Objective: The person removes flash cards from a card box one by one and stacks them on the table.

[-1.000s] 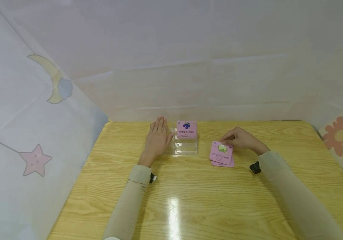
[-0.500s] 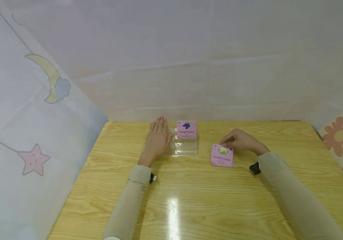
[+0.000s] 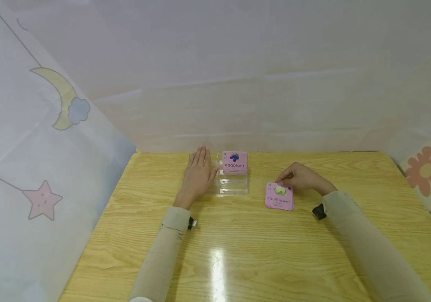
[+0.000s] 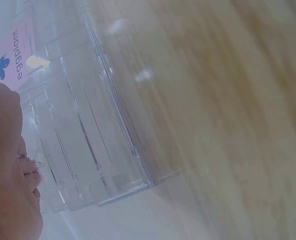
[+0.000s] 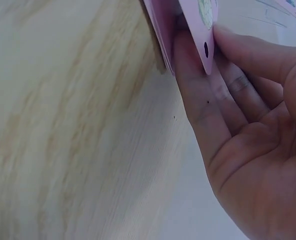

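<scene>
A pink cauliflower card (image 3: pixel 279 197) lies over several more pink cards (image 5: pixel 163 40) on the table. My right hand (image 3: pixel 303 177) pinches its top edge, thumb on the printed face and fingers behind, as the right wrist view shows. There the card tilts away from the ones beneath it. My left hand (image 3: pixel 196 178), fingers straight, rests on the left part of a clear stepped plastic rack (image 3: pixel 233 184), covering much of that side. A pink eggplant card (image 3: pixel 234 163) stands in the rack's back right tier; the left wrist view shows the rack's clear steps (image 4: pixel 88 130) beside the hand.
The wooden table (image 3: pixel 245 251) ends at a pale wall sheet (image 3: pixel 238 100) just behind the rack. Printed side sheets with a star (image 3: pixel 43 200) and a flower (image 3: pixel 428 170) flank it.
My right hand has shifted slightly toward me with the cauliflower card, which now lines up over the cards beneath. The left hand keeps its place on the rack.
</scene>
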Tool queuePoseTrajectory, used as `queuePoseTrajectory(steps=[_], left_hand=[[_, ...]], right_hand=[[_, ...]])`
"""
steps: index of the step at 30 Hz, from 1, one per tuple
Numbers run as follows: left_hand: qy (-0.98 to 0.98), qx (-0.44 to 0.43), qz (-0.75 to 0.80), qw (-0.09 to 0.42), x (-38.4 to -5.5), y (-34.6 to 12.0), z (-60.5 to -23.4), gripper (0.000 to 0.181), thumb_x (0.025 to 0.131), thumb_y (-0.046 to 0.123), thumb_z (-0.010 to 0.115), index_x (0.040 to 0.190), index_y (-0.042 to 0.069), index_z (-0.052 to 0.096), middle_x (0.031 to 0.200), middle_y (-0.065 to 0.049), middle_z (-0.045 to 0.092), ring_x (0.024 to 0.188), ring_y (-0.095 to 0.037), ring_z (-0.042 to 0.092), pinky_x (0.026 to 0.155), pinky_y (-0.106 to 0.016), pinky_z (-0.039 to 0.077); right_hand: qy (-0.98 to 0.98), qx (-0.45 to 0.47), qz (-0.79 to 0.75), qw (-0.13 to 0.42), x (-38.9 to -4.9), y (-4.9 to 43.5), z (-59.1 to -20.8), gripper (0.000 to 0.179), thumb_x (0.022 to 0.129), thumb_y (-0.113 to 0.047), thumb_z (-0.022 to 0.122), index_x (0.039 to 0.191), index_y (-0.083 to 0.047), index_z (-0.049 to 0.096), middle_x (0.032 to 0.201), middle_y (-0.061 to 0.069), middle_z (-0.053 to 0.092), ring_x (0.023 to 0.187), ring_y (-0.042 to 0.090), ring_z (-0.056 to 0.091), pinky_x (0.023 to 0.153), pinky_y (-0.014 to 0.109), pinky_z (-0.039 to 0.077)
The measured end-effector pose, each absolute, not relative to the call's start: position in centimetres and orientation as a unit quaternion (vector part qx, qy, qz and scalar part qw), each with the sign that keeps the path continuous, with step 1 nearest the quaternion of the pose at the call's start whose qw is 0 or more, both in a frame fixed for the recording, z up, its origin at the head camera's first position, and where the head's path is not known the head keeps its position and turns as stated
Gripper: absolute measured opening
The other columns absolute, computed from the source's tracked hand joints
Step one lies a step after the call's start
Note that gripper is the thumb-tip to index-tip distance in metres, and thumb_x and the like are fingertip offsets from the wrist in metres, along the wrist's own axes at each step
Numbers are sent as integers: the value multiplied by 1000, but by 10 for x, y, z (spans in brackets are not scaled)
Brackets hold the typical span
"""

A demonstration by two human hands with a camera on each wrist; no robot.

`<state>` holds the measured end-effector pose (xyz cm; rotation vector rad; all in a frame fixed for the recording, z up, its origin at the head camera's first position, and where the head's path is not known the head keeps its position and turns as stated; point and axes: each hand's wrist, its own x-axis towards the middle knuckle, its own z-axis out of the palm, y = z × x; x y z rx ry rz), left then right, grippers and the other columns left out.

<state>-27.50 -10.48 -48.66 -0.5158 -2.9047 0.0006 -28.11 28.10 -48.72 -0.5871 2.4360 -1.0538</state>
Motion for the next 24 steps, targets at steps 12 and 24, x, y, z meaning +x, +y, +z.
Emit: queuePoseTrajectory(steps=[12,24], left_hand=[[-980,-172,5,98,-275,-104,-486,78,113,52,25,167,-4,13,176,-23,17,165,-36,18,137,-48,17],[-981,-173,1,90,-276,-105,-485,78,114,51,25,167,-3,7,176,-22,15,165,-36,17,137,-50,16]], right_hand=[[889,-206,-358,197,-278,278,-487,18,100,-6,67,112,-4,81,115,16,79,93,19,67,75,27,55],[906,-200,-331,170,-276,277,-489,17,101,-10,66,109,-9,81,115,14,79,99,22,68,83,35,56]])
